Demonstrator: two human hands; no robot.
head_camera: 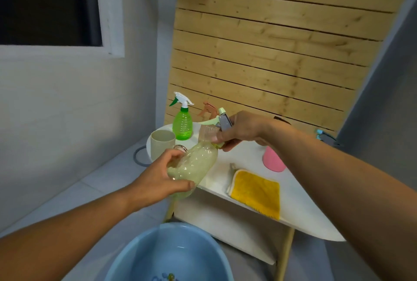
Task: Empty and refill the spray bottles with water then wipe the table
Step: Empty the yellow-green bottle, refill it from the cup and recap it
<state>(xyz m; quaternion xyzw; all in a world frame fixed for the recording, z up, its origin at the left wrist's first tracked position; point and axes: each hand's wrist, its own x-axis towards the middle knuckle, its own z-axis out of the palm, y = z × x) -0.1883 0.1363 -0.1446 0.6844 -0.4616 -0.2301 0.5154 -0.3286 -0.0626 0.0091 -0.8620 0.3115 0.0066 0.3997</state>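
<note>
Three spray bottles show: a green bottle (pixel 182 126) standing at the back of the white bench (pixel 300 208), a pinkish one (pixel 208 131) behind the hands, and a pale bottle (pixel 195 165) tipped in the left hand (pixel 158 179)'s grip at frame centre. The right hand (pixel 241 130) grasps its spray head (pixel 223 120). No writing can be read. One beige cup (pixel 162 144), one pink cup (pixel 273 160), one yellow cloth (pixel 256 192). Wood slat wall (pixel 282 39) behind. A blue basin (pixel 169 256), maybe holding water, sits at the bottom.
</note>
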